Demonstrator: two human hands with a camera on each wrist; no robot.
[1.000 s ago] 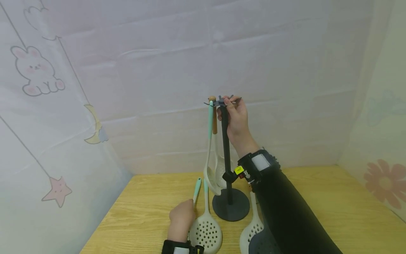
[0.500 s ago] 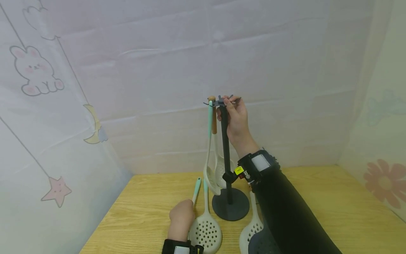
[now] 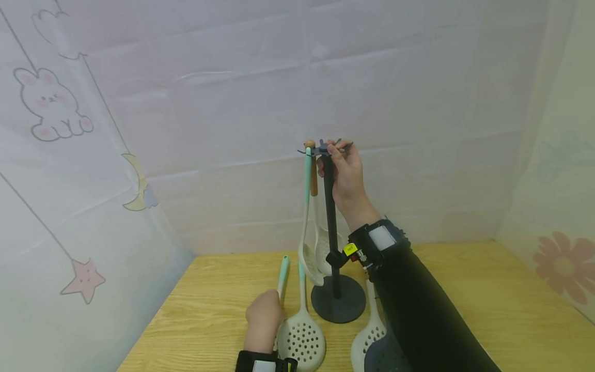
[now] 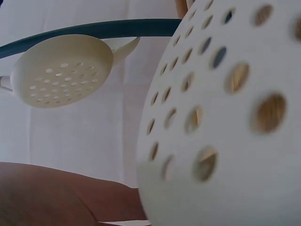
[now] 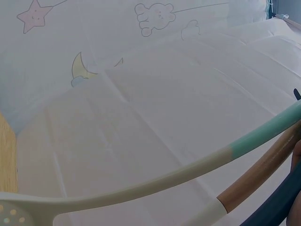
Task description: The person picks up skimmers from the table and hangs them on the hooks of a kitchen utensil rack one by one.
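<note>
Your right hand (image 3: 346, 175) pinches the hook ring atop the black metal utensil stand (image 3: 331, 222); your left hand (image 3: 265, 315) grips the cream perforated skimmer with mint handle (image 3: 299, 330) on the wooden table (image 3: 465, 305).

The right hand (image 3: 346, 173) is pinching the hook ring atop a black metal utensil stand (image 3: 333, 232), where 2 cream utensils (image 3: 312, 248) are hanging. The left hand (image 3: 263, 320) is gripping a mint-handled cream skimmer (image 3: 301, 336) lying on the wooden table (image 3: 465, 289).
</note>
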